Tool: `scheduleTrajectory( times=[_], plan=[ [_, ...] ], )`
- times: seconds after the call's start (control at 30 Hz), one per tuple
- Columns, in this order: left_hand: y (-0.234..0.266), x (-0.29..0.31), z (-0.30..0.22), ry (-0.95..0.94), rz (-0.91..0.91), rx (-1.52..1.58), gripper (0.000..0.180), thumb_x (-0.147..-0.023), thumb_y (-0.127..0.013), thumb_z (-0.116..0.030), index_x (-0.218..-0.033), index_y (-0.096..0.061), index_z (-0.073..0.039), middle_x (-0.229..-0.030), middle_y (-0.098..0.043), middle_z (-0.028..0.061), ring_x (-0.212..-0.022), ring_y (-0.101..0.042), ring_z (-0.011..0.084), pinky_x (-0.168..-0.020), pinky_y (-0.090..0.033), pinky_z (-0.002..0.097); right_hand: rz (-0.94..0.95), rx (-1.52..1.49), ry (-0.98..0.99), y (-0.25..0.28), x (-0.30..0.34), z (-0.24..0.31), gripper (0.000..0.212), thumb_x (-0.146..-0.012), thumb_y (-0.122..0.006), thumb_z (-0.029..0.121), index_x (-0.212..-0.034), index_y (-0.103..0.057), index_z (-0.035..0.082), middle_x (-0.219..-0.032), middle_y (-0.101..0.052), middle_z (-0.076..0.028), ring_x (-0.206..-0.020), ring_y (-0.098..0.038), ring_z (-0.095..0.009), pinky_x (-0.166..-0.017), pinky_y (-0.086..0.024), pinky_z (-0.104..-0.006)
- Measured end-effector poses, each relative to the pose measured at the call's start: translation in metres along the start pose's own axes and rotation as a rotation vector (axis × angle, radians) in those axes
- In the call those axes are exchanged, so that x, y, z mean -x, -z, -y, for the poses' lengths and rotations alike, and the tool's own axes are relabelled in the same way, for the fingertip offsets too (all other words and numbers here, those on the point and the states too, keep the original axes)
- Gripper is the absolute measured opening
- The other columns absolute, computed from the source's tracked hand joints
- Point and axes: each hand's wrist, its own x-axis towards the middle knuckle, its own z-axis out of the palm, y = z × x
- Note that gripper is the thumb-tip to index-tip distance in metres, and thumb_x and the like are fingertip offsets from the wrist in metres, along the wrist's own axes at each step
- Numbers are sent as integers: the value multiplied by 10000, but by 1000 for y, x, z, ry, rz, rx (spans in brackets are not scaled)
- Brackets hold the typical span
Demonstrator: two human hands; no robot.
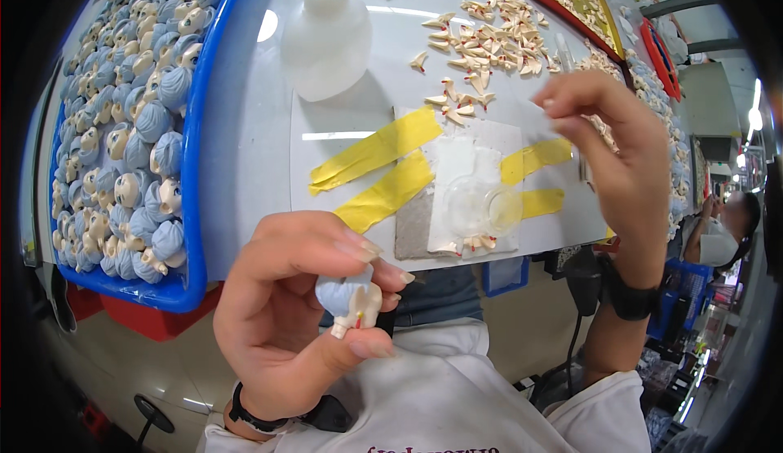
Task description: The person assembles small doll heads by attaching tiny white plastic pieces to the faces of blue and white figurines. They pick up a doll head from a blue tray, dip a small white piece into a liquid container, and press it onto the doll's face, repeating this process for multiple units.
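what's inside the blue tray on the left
The blue tray is packed with small blue-and-cream figurines, piled in layers. Whatever lies beneath the top layer, and the tray's floor, is covered.

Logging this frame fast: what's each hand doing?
Left hand: closed on a small blue-and-cream figurine.
Right hand: fingers pinched together; anything held cannot be told.

- Small figurine [352, 300]: a rounded pale-blue body with a cream-white front piece and a tiny red mark low on it. It is off the desk, held upright in the air below the desk's near edge, pinched between thumb and fingers, with its cream side turned toward the camera.
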Motion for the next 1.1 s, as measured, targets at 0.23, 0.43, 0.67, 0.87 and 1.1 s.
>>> scheduleTrajectory(
  times=[0.23,0.43,0.67,0.87,1.1],
  plan=[
    [-3,4,-3,33,-69,66,471,-707,-741,-211,-1015,-452,-2,-911,-500,108,-816,-557,200,-670,-452,259,-207,-361,-226,9,35,32,113,-807,-534,-18,-919,-520,-22,-844,-563,-93,-746,-536,-135,-681,-417,-247],
    [1,-1,-7,-45,186,-192,404,-695,-715,-117,-978,-446,-16,-908,-522,128,-851,-555,231,-722,-447,291,-252,-593,-218,6,60,25,152,-743,-576,-74,-893,-573,-51,-821,-606,-122,-728,-583,-163,-670,-466,-254],
    [0,10,-9,-13,149,-47,341,-658,-693,8,-915,-476,-47,-953,-509,141,-885,-570,247,-791,-460,329,-304,-745,-296,3,80,25,107,-745,-645,-9,-794,-550,-6,-741,-605,-141,-665,-586,-172,-592,-485,-252],
    [9,7,-4,-150,367,-161,298,-614,-733,44,-801,-527,-62,-938,-527,149,-872,-589,245,-743,-477,286,-299,-811,-177,4,86,22,155,-720,-689,14,-770,-543,24,-741,-573,-120,-554,-542,-145,-541,-479,-244],
    [6,10,-7,-28,348,-59,276,-622,-759,7,-767,-532,-50,-938,-536,170,-806,-610,227,-697,-510,279,-320,-786,-204,7,82,35,194,-681,-716,-2,-723,-528,28,-752,-578,-120,-543,-544,-142,-504,-473,-228]
  ],
)
